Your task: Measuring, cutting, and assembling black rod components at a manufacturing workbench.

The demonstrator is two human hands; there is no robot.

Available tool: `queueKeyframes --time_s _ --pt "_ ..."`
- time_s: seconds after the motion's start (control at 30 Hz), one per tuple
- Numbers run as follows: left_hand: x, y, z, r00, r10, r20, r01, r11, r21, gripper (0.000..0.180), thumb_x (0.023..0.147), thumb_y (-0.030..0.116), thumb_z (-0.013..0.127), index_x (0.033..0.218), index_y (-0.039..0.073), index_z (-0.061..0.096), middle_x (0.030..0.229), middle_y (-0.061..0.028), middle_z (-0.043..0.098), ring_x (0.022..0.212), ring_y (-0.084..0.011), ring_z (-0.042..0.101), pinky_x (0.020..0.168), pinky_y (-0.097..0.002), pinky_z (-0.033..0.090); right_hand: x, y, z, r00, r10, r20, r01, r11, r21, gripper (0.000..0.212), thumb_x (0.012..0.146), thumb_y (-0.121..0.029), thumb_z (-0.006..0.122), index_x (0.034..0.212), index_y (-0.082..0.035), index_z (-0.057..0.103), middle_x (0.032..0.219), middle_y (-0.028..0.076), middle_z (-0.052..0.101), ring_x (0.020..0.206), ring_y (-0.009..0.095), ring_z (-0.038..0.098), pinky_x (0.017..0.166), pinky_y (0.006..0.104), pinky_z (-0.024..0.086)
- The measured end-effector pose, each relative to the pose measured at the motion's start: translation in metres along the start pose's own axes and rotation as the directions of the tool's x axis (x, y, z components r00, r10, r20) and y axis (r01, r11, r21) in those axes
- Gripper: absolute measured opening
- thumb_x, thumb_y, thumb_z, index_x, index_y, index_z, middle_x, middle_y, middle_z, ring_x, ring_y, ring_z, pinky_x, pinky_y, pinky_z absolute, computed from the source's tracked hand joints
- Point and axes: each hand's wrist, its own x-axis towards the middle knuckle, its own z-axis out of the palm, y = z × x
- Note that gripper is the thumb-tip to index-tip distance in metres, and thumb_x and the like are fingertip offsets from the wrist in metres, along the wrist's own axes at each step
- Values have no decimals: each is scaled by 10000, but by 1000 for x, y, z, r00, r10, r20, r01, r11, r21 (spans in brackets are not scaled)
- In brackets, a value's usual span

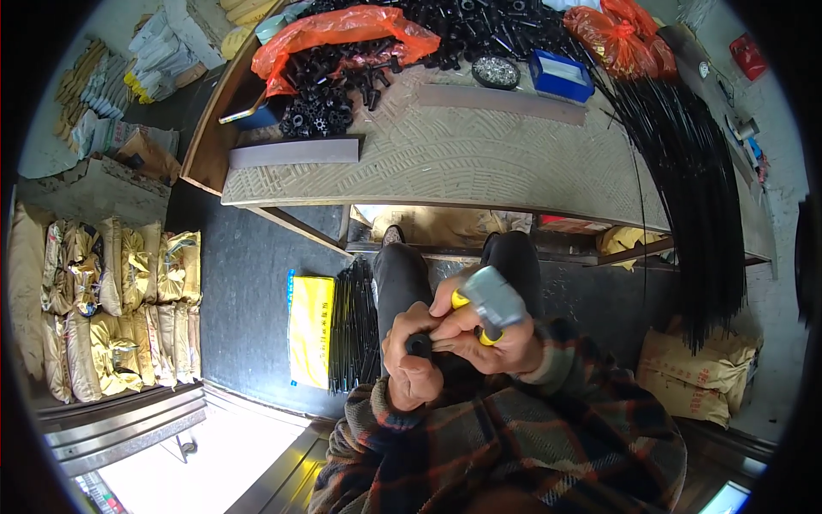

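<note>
Both my hands meet over my lap, close together. My left hand [408,363] is closed around a small black cylindrical part [419,345], whose round end shows between the fingers. My right hand [507,347] is closed around a hammer with a grey metal head [494,295] and a yellow-and-black handle [461,299], most of it hidden by the fingers. The fingertips of my right hand touch the left hand beside the black part. Whether they also pinch something small there, I cannot make out.
Ahead stands a table [479,163] with heaped black plastic parts [479,30], a red plastic bag [334,38], a dish of small metal pieces [496,73] and a blue box [561,75]. Long black rods [685,188] hang off its right side. Left of my legs lie bundled black rods [351,330].
</note>
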Motion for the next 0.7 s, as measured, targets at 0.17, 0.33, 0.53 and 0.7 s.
queueKeyframes --time_s 0.17,0.33,0.53,0.7 --pt "15 -2 -3 991 112 -69 -112 994 -4 703 880 625 228 897 -25 494 679 -105 519 561 -138 477 500 -272 359 -4 5 23 989 86 -120 -69 987 142 155 757 -168 711 821 -47 637 972 113 527 825 171 527 704 290 435" --pt "17 -2 -16 995 -54 -85 36 979 -201 711 877 627 222 909 -23 508 633 -62 486 524 -106 429 491 -247 331 6 4 -27 976 5 216 83 914 -397 122 686 -42 671 785 -6 609 976 125 550 731 229 588 620 325 485" --pt "22 11 -10 1000 -22 5 21 991 133 734 851 680 195 841 6 485 695 -85 513 609 -139 469 560 -248 373 0 -18 -69 892 89 442 329 543 -773 100 723 -74 672 800 -47 614 922 77 525 691 195 552 576 307 470" --pt "16 1 -12 999 -35 20 34 999 36 744 844 688 187 855 -2 465 721 -99 533 634 -148 480 595 -263 396 4 -16 -65 848 98 521 383 567 -729 79 749 -115 650 796 -64 613 965 58 525 728 192 562 597 303 477"
